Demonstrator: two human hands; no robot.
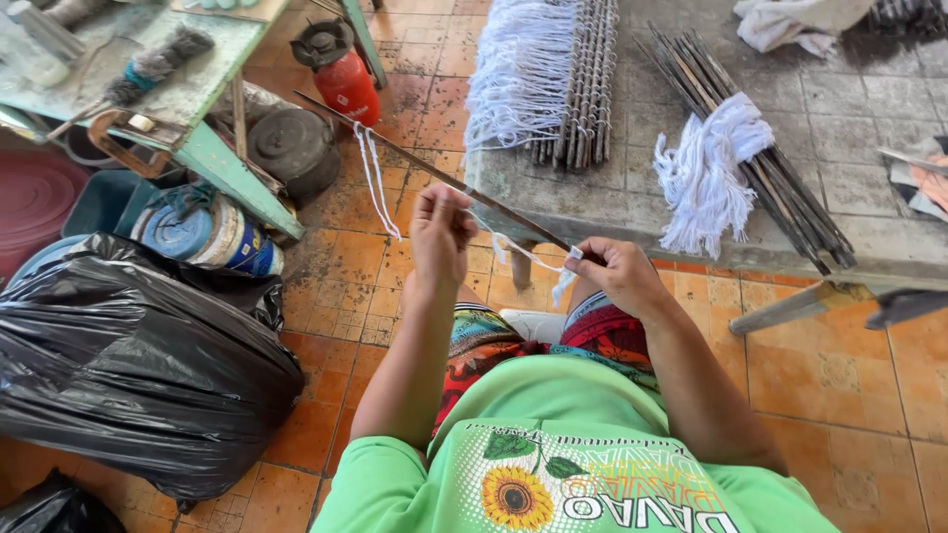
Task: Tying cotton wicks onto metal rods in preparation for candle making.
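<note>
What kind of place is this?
Probably a small home craft workshop: stick bundles tied with white string lie on a worn table, with a gas canister and kettle on the tiled floor.

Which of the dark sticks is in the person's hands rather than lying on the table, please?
The single thin stick slanting over the tiled floor: the left hand and right hand hold it with white string looped on; the two other bundles lie on the table.

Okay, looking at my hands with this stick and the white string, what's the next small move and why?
Probably draw the white string snug with the left hand: it runs slack along the thin stick, whose near end the right hand grips, and an earlier loop already hangs farther up.
</note>
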